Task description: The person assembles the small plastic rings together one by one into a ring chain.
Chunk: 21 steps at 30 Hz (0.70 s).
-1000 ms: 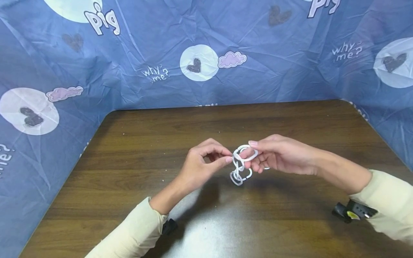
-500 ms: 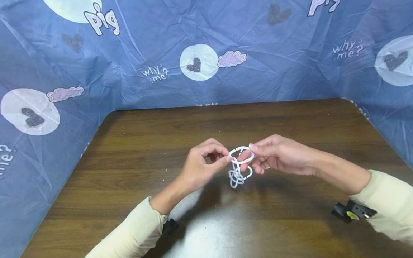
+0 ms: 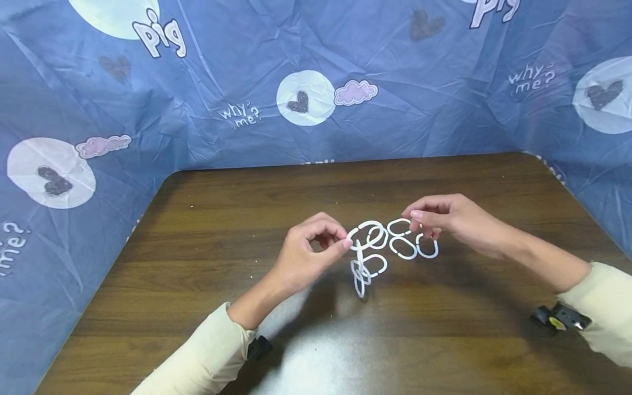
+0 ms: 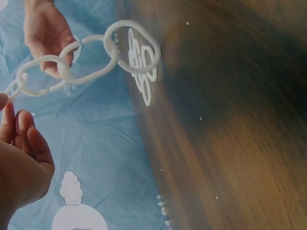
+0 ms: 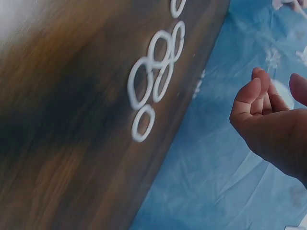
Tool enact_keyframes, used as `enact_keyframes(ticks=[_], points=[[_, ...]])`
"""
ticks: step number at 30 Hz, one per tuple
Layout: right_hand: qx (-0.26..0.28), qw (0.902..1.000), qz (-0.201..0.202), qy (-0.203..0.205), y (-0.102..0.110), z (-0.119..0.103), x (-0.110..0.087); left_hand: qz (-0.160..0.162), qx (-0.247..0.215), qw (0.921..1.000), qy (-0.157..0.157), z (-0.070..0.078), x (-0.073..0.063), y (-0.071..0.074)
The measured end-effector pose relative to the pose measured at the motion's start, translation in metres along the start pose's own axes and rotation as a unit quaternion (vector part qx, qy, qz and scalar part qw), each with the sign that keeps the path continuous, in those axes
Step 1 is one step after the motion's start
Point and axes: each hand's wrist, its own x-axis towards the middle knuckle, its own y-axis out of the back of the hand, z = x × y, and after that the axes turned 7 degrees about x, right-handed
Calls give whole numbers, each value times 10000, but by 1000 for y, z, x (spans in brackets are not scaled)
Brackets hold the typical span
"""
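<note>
My left hand [image 3: 308,249] pinches a white oval link [image 3: 369,223] between thumb and fingertips. From it a short chain of links [image 3: 360,255] hangs above the table; each link seems to have a small gap in its loop. In the left wrist view the hooked-together links [image 4: 91,77] stretch out from the fingertips. My right hand [image 3: 459,222] hovers over several loose white links [image 3: 402,258] on the table, its fingers loosely bent. Nothing shows between its thumb and fingers in the right wrist view, where the loose links [image 5: 129,86] lie in a cluster.
The brown wooden table [image 3: 197,263] has a few tiny white specks on it. Blue printed cloth [image 3: 306,44] hangs behind it and at both sides. Black wrist straps with cameras [image 3: 560,317] sit at both sleeves.
My right hand has let go of the oval link and moved right and slightly away, uncovering the loose links on the table. My left hand stays in place, still pinching the link.
</note>
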Motion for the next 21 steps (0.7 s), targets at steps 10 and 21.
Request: enact_keyframes(ticks=[10,21], points=[[-964,9934,618,119,33,25,1,-1,-7,10000,7,0,0,0],[-2225,9708,755,480,57,61,8,25,-12,10000,-11,-1,-1,1]])
